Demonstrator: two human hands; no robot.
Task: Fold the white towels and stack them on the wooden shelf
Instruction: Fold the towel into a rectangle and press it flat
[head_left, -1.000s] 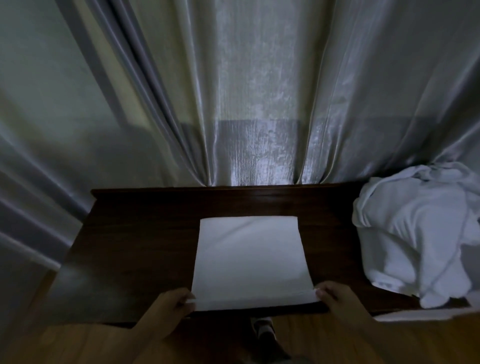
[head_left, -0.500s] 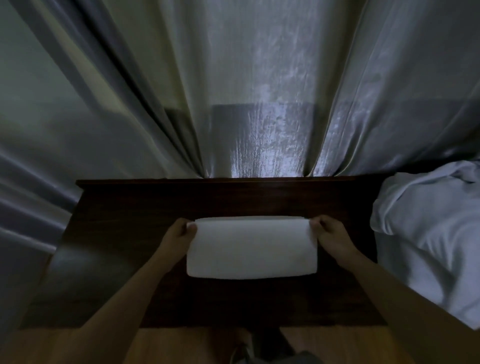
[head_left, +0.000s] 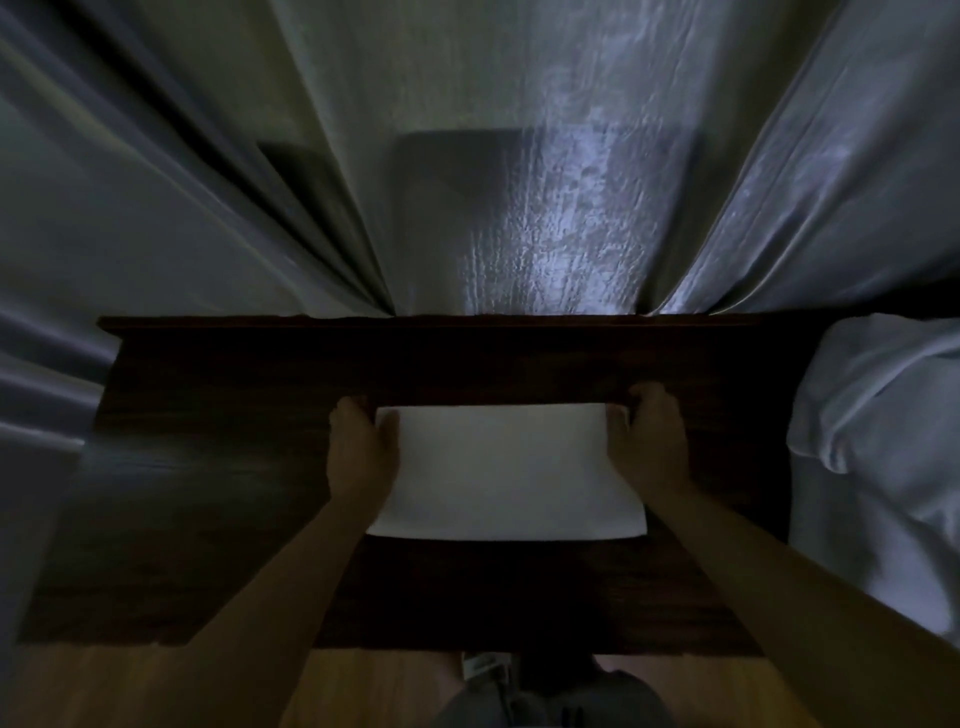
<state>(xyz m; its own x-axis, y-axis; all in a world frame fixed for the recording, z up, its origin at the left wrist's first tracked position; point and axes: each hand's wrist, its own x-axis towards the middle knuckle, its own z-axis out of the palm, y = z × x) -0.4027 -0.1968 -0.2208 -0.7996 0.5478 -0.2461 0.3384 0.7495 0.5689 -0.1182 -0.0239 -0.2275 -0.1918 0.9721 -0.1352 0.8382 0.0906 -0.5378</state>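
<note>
L hand (head_left: 361, 452) grips the folded white towel (head_left: 506, 475) at its far-left corner, thumb lying on top w/ fingers curled round the edge; R hand (head_left: 652, 441) does the same at the far-right corner, so both grips are closed on cloth, not spread wide. Towel sits flat as a neat rectangle about mid wooden shelf (head_left: 218, 467), long side running L to R, near edge well back from the shelf's front lip. Looks like a fold just being finished or squared up. To do it well: keep both corners level, match the top layer's edges to the layer under it, press along the crease before letting go, then smooth outward from centre so no air pocket stays. Don't drag the whole piece on the dark wood or the layers may skew. Off to the R, touching the shelf end, a heap of unfolded white towels (head_left: 878, 457) waits, so prob. plenty of the task left. Behind the shelf hangs a pale curtain (head_left: 519, 156); wood floor (head_left: 363, 686) shows below, light is dim.
</note>
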